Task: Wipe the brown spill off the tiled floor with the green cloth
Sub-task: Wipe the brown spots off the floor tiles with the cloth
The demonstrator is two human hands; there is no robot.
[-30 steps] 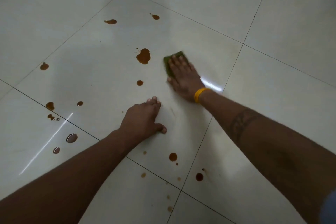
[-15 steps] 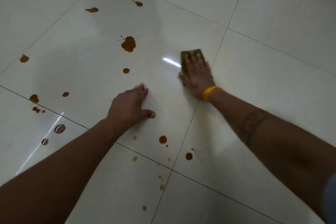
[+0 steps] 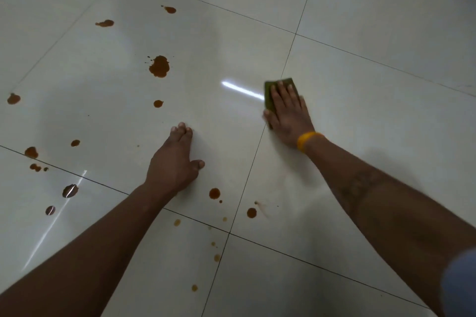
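Brown spill drops lie scattered over the glossy white tiled floor point(image 3: 360, 110). The largest brown blot point(image 3: 159, 66) sits left of centre, with smaller drops such as one point(image 3: 158, 103) just below it and one point(image 3: 214, 193) near my left wrist. My right hand point(image 3: 288, 113), with a yellow band at the wrist, presses flat on the green cloth point(image 3: 269, 95), which lies on the floor right of centre, beside a grout line. Most of the cloth is hidden under the palm. My left hand point(image 3: 175, 162) rests flat on the tile, fingers straight, holding nothing.
Dark grout lines point(image 3: 247, 180) cross the floor. More brown drops lie at the far left point(image 3: 13, 98), at the top point(image 3: 170, 10) and near the bottom point(image 3: 194, 288). A bright light streak point(image 3: 242, 90) reflects left of the cloth.
My right hand has slid the green cloth to the right, away from the largest blot and toward the grout line. My left hand stays planted on the same tile.
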